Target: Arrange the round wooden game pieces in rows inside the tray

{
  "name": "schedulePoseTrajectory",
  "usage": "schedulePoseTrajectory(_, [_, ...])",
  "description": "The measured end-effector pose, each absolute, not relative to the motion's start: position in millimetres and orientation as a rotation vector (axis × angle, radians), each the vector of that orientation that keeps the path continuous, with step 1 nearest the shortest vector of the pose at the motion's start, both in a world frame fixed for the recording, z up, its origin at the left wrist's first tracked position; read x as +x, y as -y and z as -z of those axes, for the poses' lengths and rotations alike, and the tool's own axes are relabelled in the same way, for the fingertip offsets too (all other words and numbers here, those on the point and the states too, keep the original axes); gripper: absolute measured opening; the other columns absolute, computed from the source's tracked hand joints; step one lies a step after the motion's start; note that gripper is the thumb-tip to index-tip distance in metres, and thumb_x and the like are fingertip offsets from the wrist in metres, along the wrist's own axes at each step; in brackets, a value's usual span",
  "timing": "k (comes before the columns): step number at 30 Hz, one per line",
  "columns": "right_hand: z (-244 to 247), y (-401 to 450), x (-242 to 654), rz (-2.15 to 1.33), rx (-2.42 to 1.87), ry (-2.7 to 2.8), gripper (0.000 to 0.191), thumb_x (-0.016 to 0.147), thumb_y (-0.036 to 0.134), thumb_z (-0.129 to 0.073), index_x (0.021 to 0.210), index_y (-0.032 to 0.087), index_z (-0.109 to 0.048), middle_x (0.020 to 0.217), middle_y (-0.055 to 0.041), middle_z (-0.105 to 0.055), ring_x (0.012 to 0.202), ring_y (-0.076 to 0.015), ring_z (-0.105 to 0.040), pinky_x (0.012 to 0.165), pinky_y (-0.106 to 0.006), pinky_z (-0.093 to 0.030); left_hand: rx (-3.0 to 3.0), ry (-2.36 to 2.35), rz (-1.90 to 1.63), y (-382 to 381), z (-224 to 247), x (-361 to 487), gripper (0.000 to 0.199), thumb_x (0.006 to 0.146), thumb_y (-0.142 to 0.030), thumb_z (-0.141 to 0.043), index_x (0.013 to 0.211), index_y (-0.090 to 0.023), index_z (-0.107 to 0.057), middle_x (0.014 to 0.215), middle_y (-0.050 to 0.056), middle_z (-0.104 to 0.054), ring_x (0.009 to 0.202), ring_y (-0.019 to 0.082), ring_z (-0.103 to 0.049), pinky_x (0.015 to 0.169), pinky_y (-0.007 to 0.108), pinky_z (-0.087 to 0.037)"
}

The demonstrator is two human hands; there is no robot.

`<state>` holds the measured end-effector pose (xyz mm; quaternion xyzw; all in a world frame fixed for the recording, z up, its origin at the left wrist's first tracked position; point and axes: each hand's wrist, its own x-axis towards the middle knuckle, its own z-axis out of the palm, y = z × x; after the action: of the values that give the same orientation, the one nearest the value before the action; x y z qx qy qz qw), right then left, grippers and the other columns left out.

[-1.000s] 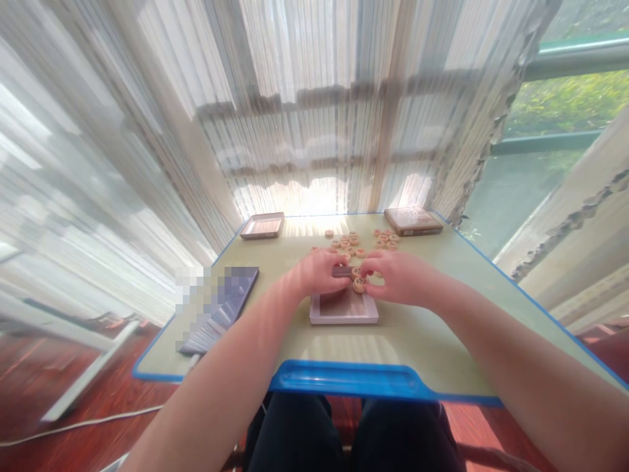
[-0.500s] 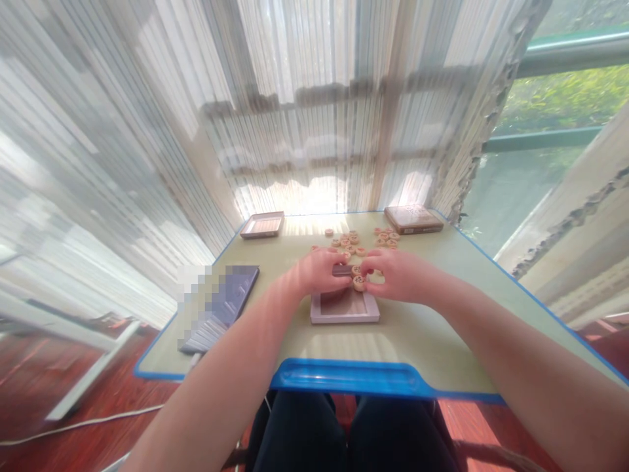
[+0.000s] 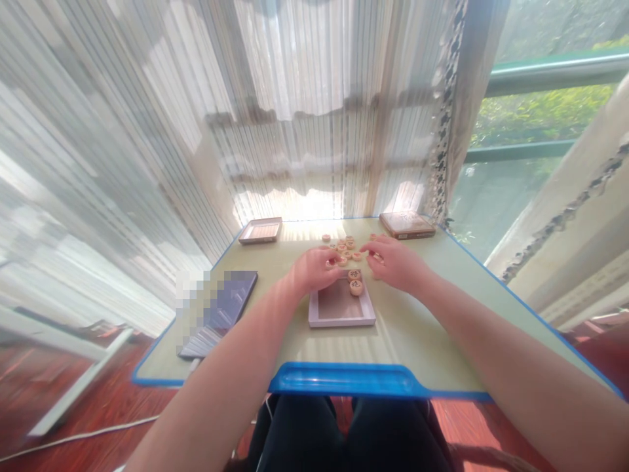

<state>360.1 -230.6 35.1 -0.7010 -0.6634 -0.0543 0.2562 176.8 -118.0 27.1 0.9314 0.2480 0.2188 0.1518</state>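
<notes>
A shallow open box (image 3: 343, 322) with a pale rim lies in front of me on the table. Two round wooden Chinese chess pieces (image 3: 356, 288) with dark characters sit in its far right corner. My left hand (image 3: 319, 269) rests over the box's far left part, thumb and fingers curved but apart; no piece shows clearly in its grasp. Just beyond the box's right corner, my right hand (image 3: 396, 262) hovers with thumb and fingers parted, beside loose pieces. More chess pieces (image 3: 348, 254) are scattered behind the box, some partly hidden by my hands.
An open box lid or tray (image 3: 260, 230) lies at the table's far left, and a closed flat box (image 3: 407, 224) at the far right. A dark, partly pixelated tablet-like object (image 3: 230, 298) is on the left. A blue trough (image 3: 348, 379) lines the front edge.
My right hand has left the two pieces in the box's corner and moved away toward the loose ones. My left hand stays near the box's far side. The view has shifted slightly.
</notes>
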Motion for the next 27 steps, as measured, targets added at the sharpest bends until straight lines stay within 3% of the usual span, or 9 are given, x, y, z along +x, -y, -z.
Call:
schedulePoseTrajectory(6, [-17.5,205.6,369.6,0.241,-1.963,1.861,0.036,0.091,0.029,-0.041,0.111,0.020,-0.070,0.115,-0.0095,-0.067,0.115,-0.0262,-0.054,0.105,-0.040,-0.035,2.692,-0.752,-0.674,108.2,-24.5,176.5,0.022,0.071,-0.022,-0.055,0.083,-0.018,-0.073,0.082,0.003,-0.068,0.070,0.015,-0.060,0.069,0.026,-0.049])
schedulePoseTrajectory(12, [-10.6,185.7,361.9,0.101,-2.083,1.977,0.054,0.097,0.047,-0.025,0.139,0.025,-0.050,0.146,-0.0029,-0.047,0.133,-0.0267,-0.040,0.112,-0.045,-0.026,2.722,-0.708,-0.655,107.2,-21.7,177.2,0.021,0.070,-0.021,-0.055,0.081,-0.017,-0.072,0.080,0.002,-0.069,0.069,0.014,-0.059,0.068,0.025,-0.049])
schedulePoseTrajectory(18, [-14.7,193.3,366.0,0.110,-2.098,1.980,0.049,0.098,0.041,-0.026,0.121,0.022,-0.064,0.134,-0.0069,-0.059,0.126,-0.0241,-0.048,0.111,-0.040,-0.028,2.762,-0.656,-0.625,106.2,-19.8,175.3,0.021,0.067,-0.019,-0.054,0.080,-0.017,-0.072,0.080,0.003,-0.068,0.068,0.014,-0.059,0.068,0.025,-0.048])
schedulePoseTrajectory(23, [-17.8,195.8,373.1,0.132,-2.130,1.950,0.042,0.097,0.032,-0.031,0.106,0.019,-0.070,0.124,-0.0090,-0.064,0.128,-0.0252,-0.047,0.111,-0.043,-0.027,2.797,-0.694,-0.638,105.5,-21.5,174.1,0.022,0.072,-0.017,-0.050,0.077,-0.019,-0.072,0.080,0.004,-0.067,0.070,0.016,-0.060,0.070,0.027,-0.049])
schedulePoseTrajectory(27, [-18.3,198.2,373.1,0.204,-2.154,1.867,0.037,0.093,0.028,-0.037,0.101,0.017,-0.071,0.119,-0.0120,-0.066,0.124,-0.0253,-0.049,0.106,-0.041,-0.034,2.812,-0.717,-0.612,104.5,-24.0,173.0,0.025,0.075,-0.016,-0.048,0.078,-0.019,-0.072,0.084,0.005,-0.067,0.076,0.018,-0.062,0.075,0.028,-0.050])
